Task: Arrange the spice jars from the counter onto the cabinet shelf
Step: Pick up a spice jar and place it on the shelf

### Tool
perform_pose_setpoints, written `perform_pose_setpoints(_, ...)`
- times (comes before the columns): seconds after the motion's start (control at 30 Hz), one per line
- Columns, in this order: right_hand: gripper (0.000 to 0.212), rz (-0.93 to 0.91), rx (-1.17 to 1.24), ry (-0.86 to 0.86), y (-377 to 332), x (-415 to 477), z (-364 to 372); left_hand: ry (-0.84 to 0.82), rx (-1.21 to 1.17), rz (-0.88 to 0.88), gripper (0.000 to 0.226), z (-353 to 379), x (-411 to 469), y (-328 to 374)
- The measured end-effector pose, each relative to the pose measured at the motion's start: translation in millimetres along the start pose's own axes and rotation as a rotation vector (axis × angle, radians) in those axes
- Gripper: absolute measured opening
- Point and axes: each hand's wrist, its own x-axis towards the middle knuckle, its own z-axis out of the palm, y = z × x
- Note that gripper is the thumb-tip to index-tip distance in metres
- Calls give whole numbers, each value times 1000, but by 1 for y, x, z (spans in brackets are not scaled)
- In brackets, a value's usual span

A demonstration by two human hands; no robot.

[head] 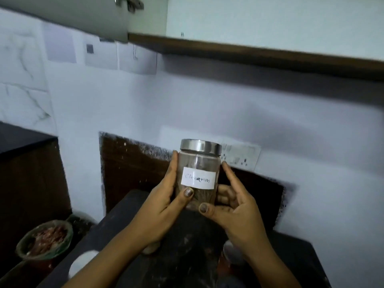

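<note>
A clear glass spice jar (198, 163) with a metal screw lid and a white label reading "Cinnamon" is held upright in mid-air above the dark counter (180, 246). My left hand (164, 202) wraps its left side, thumb across the front. My right hand (234, 206) cups its right side and base, thumb under the label. Brown spice fills the jar's lower part. The cabinet's (270, 19) brown bottom edge runs across the top of the view, well above the jar; its shelf is hidden. Another jar's lid (230, 252) shows below my right wrist.
A bowl (44, 240) with reddish-brown contents sits low at the left. A white round object (83, 262) lies beside my left forearm. A wall socket plate (241, 155) is just behind the jar. A cabinet door hinge (128, 2) shows at the top left.
</note>
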Motion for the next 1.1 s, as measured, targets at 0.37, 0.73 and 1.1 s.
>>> perform_pose_setpoints(0.37, 93, -398, -201, 100, -93, 145, 3, 321, 237, 316, 52, -64, 146, 52)
perform_pose_setpoints(0.73, 97, -554, -247, 172, -130, 316, 71, 449, 287, 439, 41, -176, 280, 24)
perform_pose_setpoints(1.1, 84, -508, -673, 367, -127, 417, 117, 489, 405, 329, 41, -226, 366, -30)
